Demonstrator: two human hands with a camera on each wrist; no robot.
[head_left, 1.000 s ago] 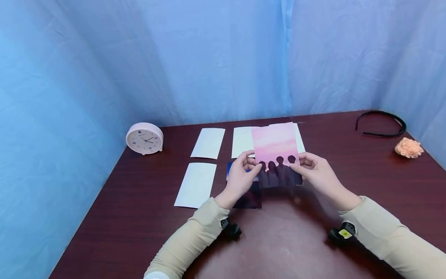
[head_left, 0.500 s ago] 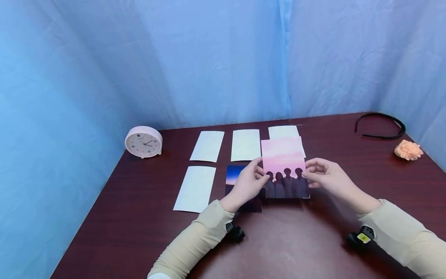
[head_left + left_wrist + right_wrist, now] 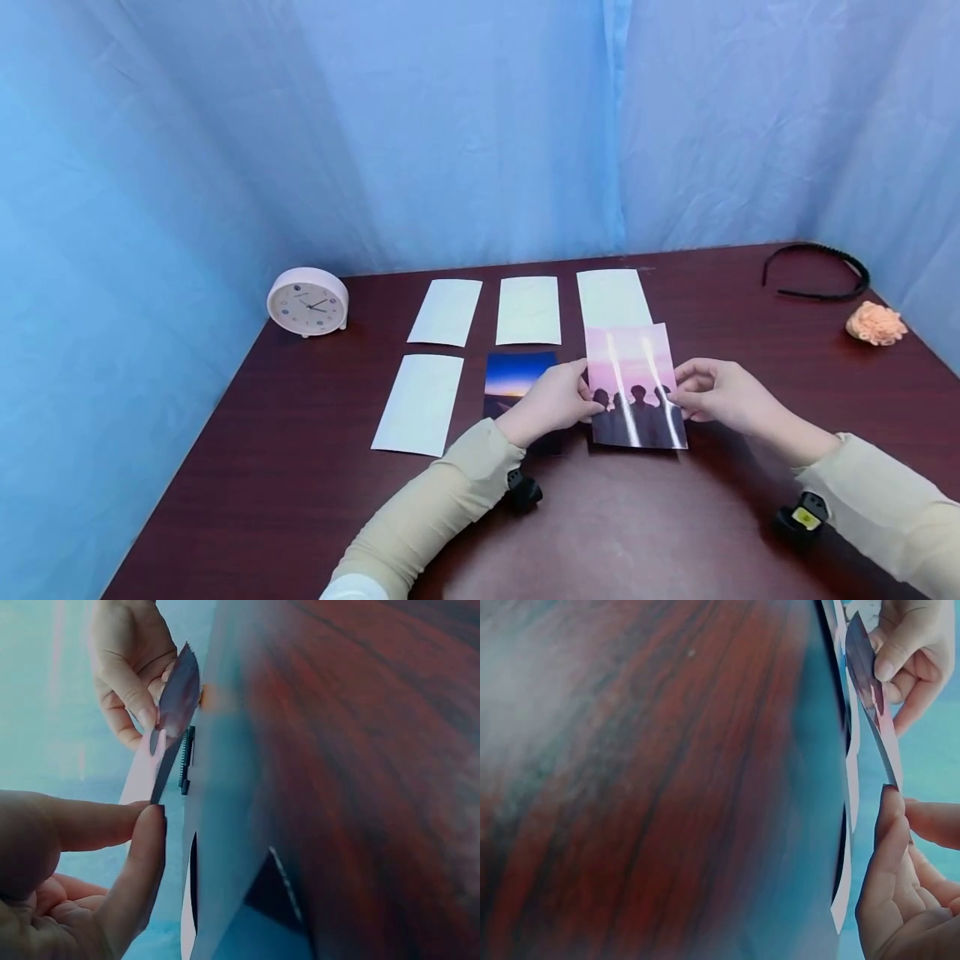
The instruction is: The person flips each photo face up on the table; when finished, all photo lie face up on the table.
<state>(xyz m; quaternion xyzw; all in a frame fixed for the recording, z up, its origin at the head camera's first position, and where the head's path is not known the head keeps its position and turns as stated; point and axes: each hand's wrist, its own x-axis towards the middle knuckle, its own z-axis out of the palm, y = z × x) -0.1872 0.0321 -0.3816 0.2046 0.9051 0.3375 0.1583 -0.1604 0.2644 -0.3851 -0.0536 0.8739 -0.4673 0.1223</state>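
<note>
A glossy photo print [image 3: 633, 383] with a pink sky and dark silhouetted people is held between both hands. My left hand [image 3: 553, 400] pinches its left edge between thumb and fingers. On the opposite edge my right hand [image 3: 731, 398] pinches it the same way. Both wrist views show the print slightly bowed and raised above the tabletop, seen nearly edge-on. Its top overlaps a white card [image 3: 613, 297] in the head view. Beneath my left hand and forearm lies a second photo [image 3: 519, 375] with a blue dusk sky, partly hidden.
Other white cards lie flat on the dark wooden table [image 3: 285, 467]: a back-left card [image 3: 446, 312], a back-middle card [image 3: 528, 310] and a front-left card [image 3: 418, 404]. A round clock [image 3: 308, 302] stands left. A black headband [image 3: 817, 271] and a peach flower-like puff [image 3: 876, 323] lie right.
Both hands have carried the pink photo to the right and nearer to me, lower toward the table. More of the back-right white card and the blue dusk photo now shows.
</note>
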